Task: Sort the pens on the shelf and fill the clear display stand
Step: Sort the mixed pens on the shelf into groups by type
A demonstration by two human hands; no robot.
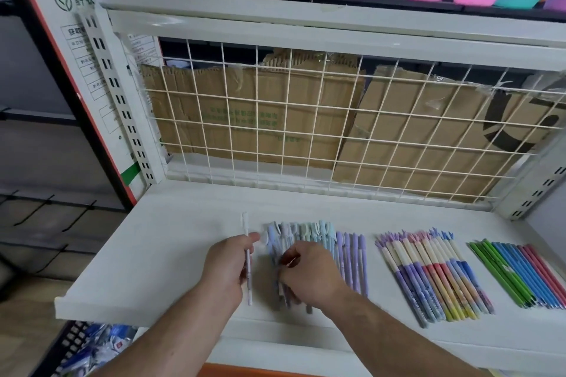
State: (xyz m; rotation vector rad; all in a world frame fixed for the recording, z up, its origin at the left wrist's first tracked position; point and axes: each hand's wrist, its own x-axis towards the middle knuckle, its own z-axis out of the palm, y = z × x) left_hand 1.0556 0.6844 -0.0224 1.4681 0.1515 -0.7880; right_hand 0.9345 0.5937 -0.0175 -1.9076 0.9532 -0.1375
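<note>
The person is standing at the flat white metal shelf (171, 242) in the lower half of the frame, still at the sorting step. The left hand (226, 266) is curled round a slim white pen (248, 269), held nearly upright in the picture with its cap pointing towards the white wire grid back panel (306, 119).

Just right of it, the right hand (309, 275) lies on top of a loose bunch of pastel blue, mint and lilac pens (306, 232). Its fingers are bent down into the bunch, but I cannot tell whether they have caught a pen or are only raking through.

Further right, well apart, two groups already lie in tidy rows: cream-and-purple pens with pink and blue spiky caps (435, 272), then thin green, blue and pink pens (520, 272) at the right edge.

No clear display stand is in view, so filling looks some way off. To my eye the next move calls for setting the white pen down on the bare shelf to the left as its own group, then spreading the pastel bunch by colour without disturbing the finished rows.
</note>
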